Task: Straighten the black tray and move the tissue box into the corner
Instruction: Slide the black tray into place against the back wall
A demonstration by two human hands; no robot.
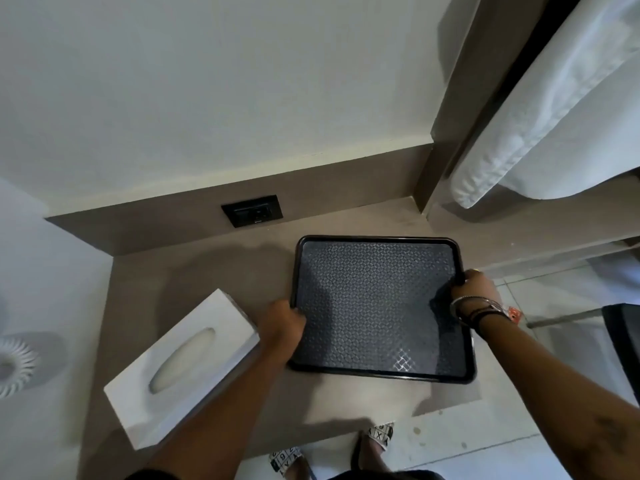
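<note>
A black tray [377, 303] with a patterned non-slip floor lies on the brown tabletop [214, 271], its edges nearly square to the back wall. My left hand [282, 322] grips its left rim. My right hand [472, 289], with bracelets on the wrist, grips its right rim. A white tissue box [183, 365] with an oval slot lies at an angle to the left of the tray, close to the table's front-left edge and beside my left forearm.
A black wall socket [252, 211] sits in the low back panel behind the tray. White bedding [554, 109] hangs at the right beyond a brown upright panel. A white round ribbed object [14, 365] is on the floor at far left. My sandalled feet [377, 438] stand below the table edge.
</note>
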